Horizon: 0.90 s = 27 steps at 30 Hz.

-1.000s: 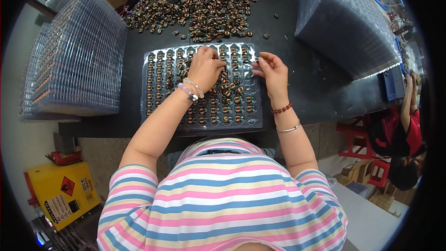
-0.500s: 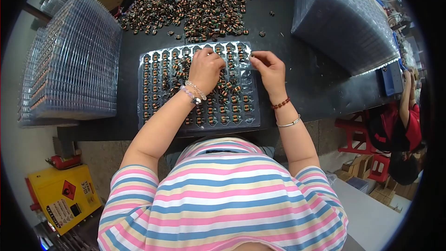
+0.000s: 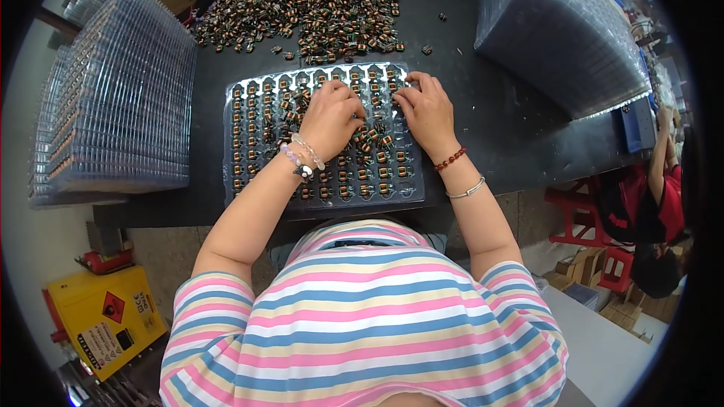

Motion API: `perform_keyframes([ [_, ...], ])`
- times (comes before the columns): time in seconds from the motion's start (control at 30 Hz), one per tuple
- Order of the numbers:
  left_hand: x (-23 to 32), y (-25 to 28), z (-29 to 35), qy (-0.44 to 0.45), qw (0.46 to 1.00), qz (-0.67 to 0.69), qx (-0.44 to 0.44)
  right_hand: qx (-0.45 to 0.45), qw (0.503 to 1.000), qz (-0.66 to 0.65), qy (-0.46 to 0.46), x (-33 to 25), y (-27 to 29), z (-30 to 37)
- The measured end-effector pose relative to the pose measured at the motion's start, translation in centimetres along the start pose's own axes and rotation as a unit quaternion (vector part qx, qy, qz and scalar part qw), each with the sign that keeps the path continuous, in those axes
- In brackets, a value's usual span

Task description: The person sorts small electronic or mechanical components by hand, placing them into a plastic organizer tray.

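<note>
A clear plastic tray point(image 3: 414, 190) lies in front of me, with rows of pockets holding small copper-wound coils point(image 3: 237, 128). More loose coils point(image 3: 375, 138) are heaped over its middle. My left hand point(image 3: 332, 120) is over this heap, fingers curled and closed; its fingertips partly hide whatever they hold. At the tray's upper right, my right hand point(image 3: 430, 111) pinches a small coil at a pocket in the right-hand columns. The fingers cover most of that coil.
A large pile of loose coils point(image 3: 324, 7) spreads across the far side of the dark table point(image 3: 467, 105). Stacked clear trays stand at left point(image 3: 128, 98) and right point(image 3: 554, 38). A yellow box point(image 3: 105, 320) is at lower left. Another person point(image 3: 641, 200) sits at far right.
My right hand has moved left and slightly down, from beside the tray's right edge to its right-hand pockets. My left hand stays over the heap, shifting only slightly.
</note>
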<state>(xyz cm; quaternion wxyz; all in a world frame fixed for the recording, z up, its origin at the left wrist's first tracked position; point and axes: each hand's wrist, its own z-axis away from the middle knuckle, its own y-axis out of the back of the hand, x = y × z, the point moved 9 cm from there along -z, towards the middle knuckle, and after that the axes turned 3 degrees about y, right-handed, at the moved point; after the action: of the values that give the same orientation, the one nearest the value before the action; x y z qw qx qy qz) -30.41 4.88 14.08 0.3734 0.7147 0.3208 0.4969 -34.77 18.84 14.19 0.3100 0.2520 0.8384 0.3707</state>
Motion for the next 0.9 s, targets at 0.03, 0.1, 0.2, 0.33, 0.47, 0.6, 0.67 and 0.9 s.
perform_keyframes([
  [0.03,0.2,-0.2,0.1,-0.001,1.0,0.0,-0.01,-0.006,1.0,-0.011,0.016,-1.0,0.2,-0.1],
  [0.1,0.4,0.0,0.3,-0.012,1.0,0.004,0.016,-0.012,0.999,-0.021,0.032,-2.1,0.0,-0.3],
  [0.2,-0.4,0.9,0.6,0.007,0.997,0.026,0.068,-0.06,0.995,-0.002,0.086,-3.3,-1.4,-0.1],
  [0.33,-1.4,1.6,0.5,0.084,0.989,0.097,0.073,-0.043,0.995,-0.005,0.092,-3.5,-0.4,0.2],
  [0.47,-0.2,0.8,-0.9,0.072,0.99,0.103,0.062,-0.05,0.992,-0.115,0.012,-2.6,2.0,1.5],
  [0.6,0.8,-2.4,-2.9,0.099,0.981,0.168,-0.012,-0.106,0.986,-0.13,0.015,-4.3,2.4,3.9],
  [0.67,1.7,-3.1,-3.7,0.068,0.987,0.145,-0.009,-0.106,0.986,-0.119,0.047,-5.5,2.4,4.6],
  [0.9,2.1,-3.0,-3.8,-0.005,1.0,0.018,0.023,-0.083,0.991,-0.094,0.048,-5.5,2.1,5.0],
])
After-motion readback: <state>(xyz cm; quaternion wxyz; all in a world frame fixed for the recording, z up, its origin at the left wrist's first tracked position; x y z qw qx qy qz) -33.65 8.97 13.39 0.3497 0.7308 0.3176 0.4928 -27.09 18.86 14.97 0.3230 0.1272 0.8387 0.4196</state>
